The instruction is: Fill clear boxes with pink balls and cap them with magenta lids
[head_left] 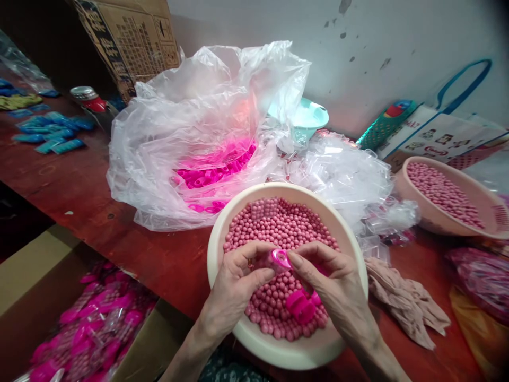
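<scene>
Both hands meet over a cream basin (218,249) of round pink beads (274,223). My left hand (234,281) is closed, its thumb and fingers pinching a small clear plastic container (262,261) that they mostly hide. At its end is a bright pink plastic cap (281,259) with an oval opening, facing up. My right hand (338,276) pinches this cap from the other side with thumb and forefinger. More pink caps (303,306) show under the right palm, just above the beads; whether the curled fingers hold them is hard to see.
Behind the basin, a clear bag (159,132) holds pink caps. Clear plastic containers (342,170) are heaped right of it. A second basin (409,196) of beads and a crumpled cloth (405,300) lie right. Lower left, a carton (35,286) holds filled pink-capped containers.
</scene>
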`<act>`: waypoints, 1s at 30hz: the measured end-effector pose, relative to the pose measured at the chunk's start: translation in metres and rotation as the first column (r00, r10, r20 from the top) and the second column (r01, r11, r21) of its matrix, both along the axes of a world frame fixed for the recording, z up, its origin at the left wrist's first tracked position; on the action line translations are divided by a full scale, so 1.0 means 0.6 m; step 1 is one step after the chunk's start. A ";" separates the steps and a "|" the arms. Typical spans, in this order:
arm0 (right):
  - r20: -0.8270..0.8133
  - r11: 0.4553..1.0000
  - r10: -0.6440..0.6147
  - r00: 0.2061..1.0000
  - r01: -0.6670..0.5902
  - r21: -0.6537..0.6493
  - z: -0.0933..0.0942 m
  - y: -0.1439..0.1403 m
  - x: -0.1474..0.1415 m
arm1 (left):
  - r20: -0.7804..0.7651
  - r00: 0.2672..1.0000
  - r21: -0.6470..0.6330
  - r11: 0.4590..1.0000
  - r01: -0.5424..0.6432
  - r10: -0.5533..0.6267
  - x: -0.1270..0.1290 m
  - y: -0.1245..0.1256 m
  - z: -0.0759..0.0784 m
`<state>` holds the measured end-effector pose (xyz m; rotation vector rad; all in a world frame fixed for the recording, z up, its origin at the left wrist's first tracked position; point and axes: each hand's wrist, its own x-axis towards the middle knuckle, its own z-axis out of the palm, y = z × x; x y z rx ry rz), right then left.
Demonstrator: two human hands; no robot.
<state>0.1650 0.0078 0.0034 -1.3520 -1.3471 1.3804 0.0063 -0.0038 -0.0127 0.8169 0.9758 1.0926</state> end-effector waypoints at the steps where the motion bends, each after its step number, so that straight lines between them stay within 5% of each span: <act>1: -0.008 1.000 0.012 1.000 -0.012 -0.015 0.001 0.000 -0.001 | -0.005 1.000 0.012 1.000 0.018 -0.018 0.000 0.000 0.000; 6: 0.044 0.992 0.119 0.992 -0.117 -0.048 0.006 0.007 -0.001 | -0.022 0.994 0.040 0.994 0.106 -0.105 0.000 -0.001 -0.002; 9: 0.296 0.953 0.175 0.939 -0.237 0.188 0.000 0.009 0.004 | -0.025 0.994 0.018 0.994 0.109 -0.109 0.001 -0.002 -0.004; 12: 0.647 0.737 0.028 0.762 -0.454 0.502 -0.017 0.006 0.012 | -0.023 0.993 -0.005 0.994 0.112 -0.112 0.000 -0.002 -0.006; 14: 0.772 0.613 -0.078 0.631 -0.580 0.536 -0.028 0.002 0.017 | -0.023 0.994 -0.029 0.994 0.108 -0.109 -0.001 -0.002 -0.006; 15: 0.806 0.596 -0.078 0.586 -0.621 0.509 -0.031 0.001 0.019 | -0.027 0.994 -0.043 0.993 0.108 -0.109 -0.001 -0.003 -0.006; 17: 0.824 0.619 0.005 0.566 -0.649 0.443 -0.031 -0.002 0.021 | -0.035 0.993 -0.061 0.992 0.114 -0.117 -0.002 -0.004 -0.006; 22: 0.707 0.701 0.098 0.701 -0.553 0.451 -0.029 -0.005 0.014 | -0.038 0.996 -0.059 0.995 0.077 -0.079 -0.003 -0.006 -0.007; 28: 0.870 0.617 -0.074 0.487 -0.663 0.423 -0.033 -0.011 -0.001 | -0.136 0.989 -0.056 0.998 0.043 -0.050 -0.003 -0.006 -0.010; 30: 0.874 0.618 -0.115 0.472 -0.655 0.435 -0.034 -0.013 -0.008 | -0.166 0.986 -0.041 0.999 0.028 -0.034 -0.003 -0.006 -0.008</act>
